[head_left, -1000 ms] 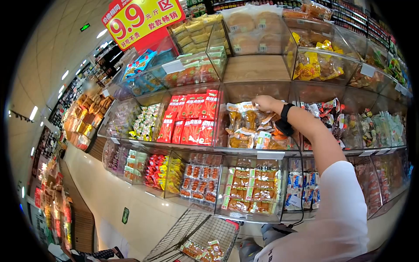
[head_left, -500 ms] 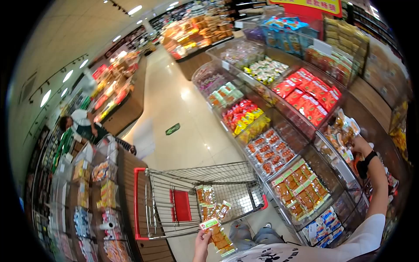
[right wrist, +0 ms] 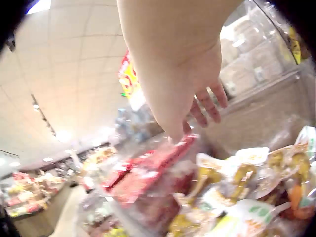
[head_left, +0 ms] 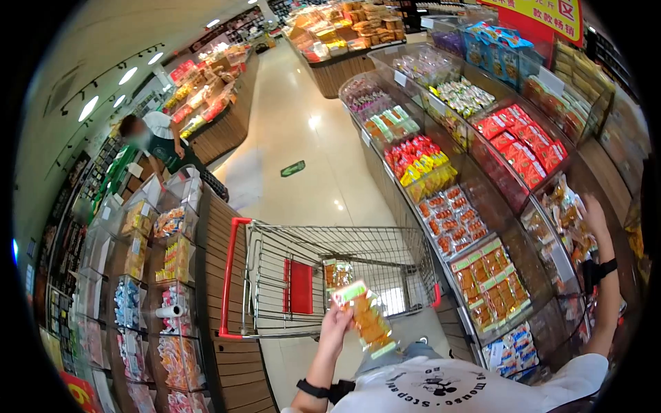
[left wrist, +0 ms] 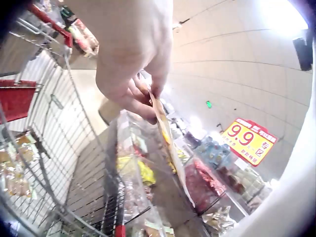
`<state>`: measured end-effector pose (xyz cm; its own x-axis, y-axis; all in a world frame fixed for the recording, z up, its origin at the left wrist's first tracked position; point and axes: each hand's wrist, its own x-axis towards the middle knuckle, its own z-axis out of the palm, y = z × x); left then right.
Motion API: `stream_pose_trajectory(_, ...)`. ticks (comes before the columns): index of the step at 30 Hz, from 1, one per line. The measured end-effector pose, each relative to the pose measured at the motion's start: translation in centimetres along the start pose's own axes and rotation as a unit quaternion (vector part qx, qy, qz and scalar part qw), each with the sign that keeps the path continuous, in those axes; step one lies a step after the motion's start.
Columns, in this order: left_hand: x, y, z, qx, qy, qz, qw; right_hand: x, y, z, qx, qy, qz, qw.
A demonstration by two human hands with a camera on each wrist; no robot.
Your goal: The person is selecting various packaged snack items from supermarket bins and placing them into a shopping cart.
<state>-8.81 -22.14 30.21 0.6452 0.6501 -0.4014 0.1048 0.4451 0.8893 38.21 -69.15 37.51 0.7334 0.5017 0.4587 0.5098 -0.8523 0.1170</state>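
Low in the head view, my left hand [head_left: 334, 326] pinches the edge of a flat clear packet of brown snack pieces [head_left: 372, 322] with a green and white label. The packet overlaps the shopping cart [head_left: 255, 282] in this view. From the left wrist it appears edge-on, a thin packet [left wrist: 168, 136] between thumb and fingers. At the right, my right hand [head_left: 593, 219] is beside a bin of clear snack packs [head_left: 566, 206]. The right wrist view has that hand [right wrist: 197, 84] with fingers extended, nothing held, above the drumstick-like packs [right wrist: 242, 182].
More brown packets [head_left: 337, 274] lie in the cart. Clear-walled bins hold red packets [head_left: 520, 148], similar brown packets [head_left: 490, 282] and other snacks. Another shelf unit [head_left: 234, 303] stands left of the cart. A person [head_left: 169, 144] leans over its far end; an aisle [head_left: 313, 131] runs ahead.
The head view has swung left, bringing the cart and the left hand's packet into sight. That packet has come up higher. My right hand, earlier among the snack packs, now has its fingers extended.
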Motion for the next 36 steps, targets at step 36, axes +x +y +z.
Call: stream_pose_trajectory(36, -1.9, 8.9, -2.5, -0.459, -0.574, -0.101, 0.671, -14.7, -55.5, -18.4, 0.508, -0.027, -0.425, 0.749)
